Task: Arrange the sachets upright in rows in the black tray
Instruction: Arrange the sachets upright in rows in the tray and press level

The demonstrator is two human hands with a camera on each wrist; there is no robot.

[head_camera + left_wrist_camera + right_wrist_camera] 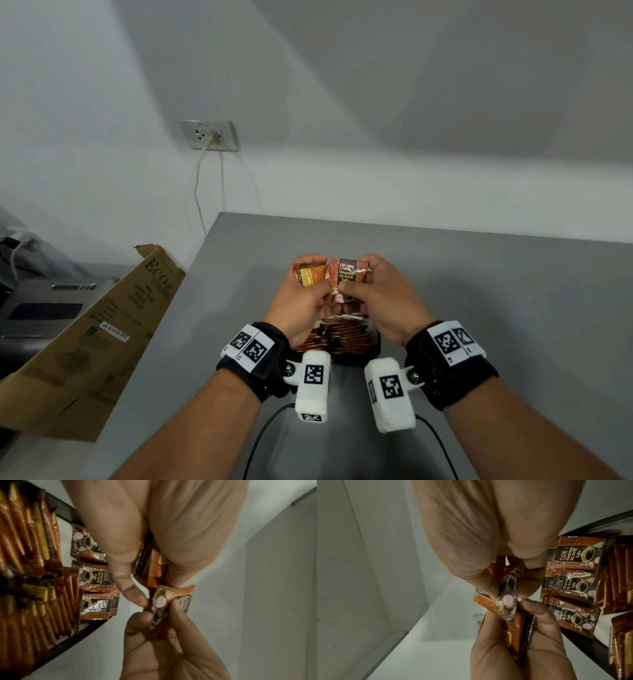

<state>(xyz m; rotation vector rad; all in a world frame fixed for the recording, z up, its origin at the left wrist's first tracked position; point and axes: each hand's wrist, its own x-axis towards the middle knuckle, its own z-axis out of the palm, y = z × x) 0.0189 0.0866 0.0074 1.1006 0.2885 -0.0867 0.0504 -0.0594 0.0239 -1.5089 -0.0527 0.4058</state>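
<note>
left hand (301, 301) grips several sachets (313, 274); right hand (380, 294) pinches one sachet (347, 274), at 12 o'clock above black tray (376, 346).

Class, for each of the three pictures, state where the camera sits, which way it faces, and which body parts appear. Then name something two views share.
Head: worn on the head, facing forward and down at the table; both forearms, left hand and right hand show.
Left wrist: looks along the left hand at a pinched sachet; both hands show.
Right wrist: looks along the right hand; both hands show.
Shared: both wrist views show the black tray of sachets.
</note>
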